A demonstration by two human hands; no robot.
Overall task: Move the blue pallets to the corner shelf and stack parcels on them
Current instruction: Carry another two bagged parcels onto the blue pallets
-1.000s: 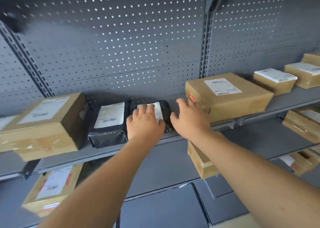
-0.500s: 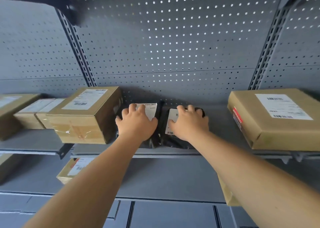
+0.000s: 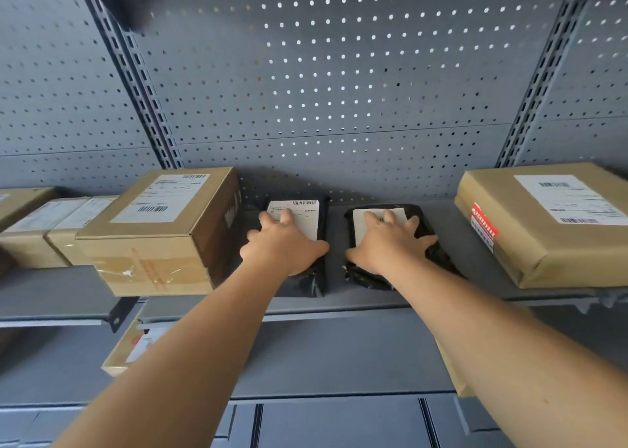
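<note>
Two black plastic mailer parcels with white labels lie side by side on a grey metal shelf (image 3: pixel 339 306). My left hand (image 3: pixel 283 240) rests flat on top of the left black parcel (image 3: pixel 307 209), fingers spread over its label. The right black parcel (image 3: pixel 431 243) sits a small gap away, and my right hand (image 3: pixel 390 238) presses down on it with fingers spread. Neither parcel is lifted off the shelf. No blue pallet is in view.
A taped cardboard box (image 3: pixel 159 230) stands just left of the black parcels, with smaller boxes (image 3: pixel 40 230) beyond it. A flat brown box (image 3: pixel 550 220) lies at the right. Perforated grey panels form the back wall. More boxes (image 3: pixel 132 345) sit on the lower shelf.
My view swung left and closer to the shelf. My right hand moved from the big brown box onto the right black parcel; both hands now lie flat, one on each parcel.
</note>
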